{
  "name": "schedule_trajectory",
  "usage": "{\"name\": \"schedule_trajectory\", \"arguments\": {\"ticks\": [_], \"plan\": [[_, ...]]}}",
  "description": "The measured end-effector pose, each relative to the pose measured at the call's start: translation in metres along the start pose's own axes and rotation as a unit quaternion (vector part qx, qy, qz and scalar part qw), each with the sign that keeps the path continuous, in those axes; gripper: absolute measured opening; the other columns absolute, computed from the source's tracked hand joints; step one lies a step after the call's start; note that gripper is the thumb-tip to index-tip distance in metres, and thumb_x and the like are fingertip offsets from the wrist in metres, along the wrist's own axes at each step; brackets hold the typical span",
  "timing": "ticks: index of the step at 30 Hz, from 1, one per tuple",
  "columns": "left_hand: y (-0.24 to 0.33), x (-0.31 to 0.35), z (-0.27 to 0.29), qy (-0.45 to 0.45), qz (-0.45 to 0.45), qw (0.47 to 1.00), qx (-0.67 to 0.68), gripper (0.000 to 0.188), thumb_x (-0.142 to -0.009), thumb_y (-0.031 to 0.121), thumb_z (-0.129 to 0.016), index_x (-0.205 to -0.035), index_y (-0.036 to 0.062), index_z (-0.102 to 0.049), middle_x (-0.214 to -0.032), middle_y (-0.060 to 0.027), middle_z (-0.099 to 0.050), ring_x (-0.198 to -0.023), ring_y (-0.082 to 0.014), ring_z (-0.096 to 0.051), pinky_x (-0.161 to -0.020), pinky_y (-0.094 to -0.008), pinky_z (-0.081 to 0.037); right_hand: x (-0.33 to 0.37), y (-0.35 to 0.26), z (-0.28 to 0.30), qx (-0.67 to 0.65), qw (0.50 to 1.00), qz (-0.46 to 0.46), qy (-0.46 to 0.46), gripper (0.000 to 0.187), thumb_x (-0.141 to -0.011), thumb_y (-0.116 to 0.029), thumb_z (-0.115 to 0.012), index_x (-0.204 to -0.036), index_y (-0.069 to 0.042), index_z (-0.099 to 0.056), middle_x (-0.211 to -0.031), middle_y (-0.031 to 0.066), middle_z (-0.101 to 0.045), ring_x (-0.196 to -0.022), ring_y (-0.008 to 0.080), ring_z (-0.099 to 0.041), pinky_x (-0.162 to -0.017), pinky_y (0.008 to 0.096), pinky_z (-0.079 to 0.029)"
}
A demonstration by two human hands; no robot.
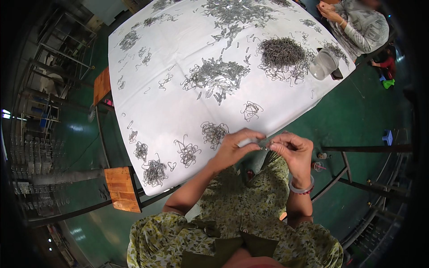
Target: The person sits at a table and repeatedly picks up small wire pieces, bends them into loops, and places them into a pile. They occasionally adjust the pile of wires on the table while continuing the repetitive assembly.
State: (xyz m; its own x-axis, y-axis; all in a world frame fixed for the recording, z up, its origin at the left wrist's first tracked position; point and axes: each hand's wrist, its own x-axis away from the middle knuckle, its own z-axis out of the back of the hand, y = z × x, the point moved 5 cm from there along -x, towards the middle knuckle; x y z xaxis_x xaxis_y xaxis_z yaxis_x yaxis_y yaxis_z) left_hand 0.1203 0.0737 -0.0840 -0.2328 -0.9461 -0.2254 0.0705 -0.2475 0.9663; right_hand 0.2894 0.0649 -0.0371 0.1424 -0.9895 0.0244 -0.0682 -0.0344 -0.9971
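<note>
My left hand [239, 145] is over the near edge of the white-covered table [178, 111], thumb and forefinger closed on a small shiny metal piece [263, 146]. Close beside it, just off the table edge, my right hand [292, 151] has its fingertips pinched at the same spot. Thin dark wire pieces [273, 157] show below the right fingers, and their exact shape is hard to make out. Left of my left hand lies a loose heap of bent wire hooks [214, 134], with another heap [187, 152] nearer the edge.
Flat shiny metal clips [219, 77] are spread mid-table. A dark hook pile [282, 52] lies by a clear plastic tub [323, 64] at the right corner. Another person [359, 27] sits at the far right. Wooden stools [121, 190] stand along the left side.
</note>
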Motion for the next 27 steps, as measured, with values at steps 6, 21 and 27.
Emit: {"name": "schedule_trajectory", "arguments": {"ticks": [6, 21, 27], "plan": [[-0.065, -0.133, 0.055, 0.119, -0.081, 0.925, -0.353, 0.017, -0.084, 0.02, -0.063, -0.094, 0.0088, -0.071, -0.083, -0.0141, -0.059, -0.084, -0.0297, -0.055, -0.072, -0.0403, -0.046, 0.006, -0.002, 0.0, 0.07, 0.997, 0.044, 0.01, 0.012, -0.072, 0.006, -0.073, -0.083, 0.004, -0.069, -0.076, 0.0085, -0.068, -0.067, 0.0114, -0.059, -0.06, 0.0224, -0.045], [-0.098, -0.133, 0.08, -0.007, 0.179, 0.984, -0.006, 0.02, -0.086, 0.02, -0.065, -0.095, 0.0024, -0.066, -0.081, -0.0023, -0.062, -0.067, -0.0112, -0.054, -0.062, -0.0292, -0.05, 0.02, 0.003, 0.007, -0.013, 0.998, 0.015, 0.055, 0.014, -0.079, 0.007, -0.066, -0.093, 0.009, -0.066, -0.083, 0.0117, -0.069, -0.063, 0.0076, -0.057, -0.056, 0.0193, -0.047], [-0.058, -0.055, 0.038, -0.048, 0.272, 0.925, 0.262, 0.018, -0.088, 0.019, -0.064, -0.097, 0.0032, -0.063, -0.083, -0.0007, -0.061, -0.074, -0.0077, -0.055, -0.066, -0.0236, -0.049, 0.029, 0.008, 0.004, -0.036, 0.997, 0.02, 0.067, 0.015, -0.081, 0.007, -0.064, -0.096, 0.01, -0.065, -0.084, 0.0133, -0.069, -0.065, 0.0089, -0.058, -0.057, 0.0201, -0.047]]}}
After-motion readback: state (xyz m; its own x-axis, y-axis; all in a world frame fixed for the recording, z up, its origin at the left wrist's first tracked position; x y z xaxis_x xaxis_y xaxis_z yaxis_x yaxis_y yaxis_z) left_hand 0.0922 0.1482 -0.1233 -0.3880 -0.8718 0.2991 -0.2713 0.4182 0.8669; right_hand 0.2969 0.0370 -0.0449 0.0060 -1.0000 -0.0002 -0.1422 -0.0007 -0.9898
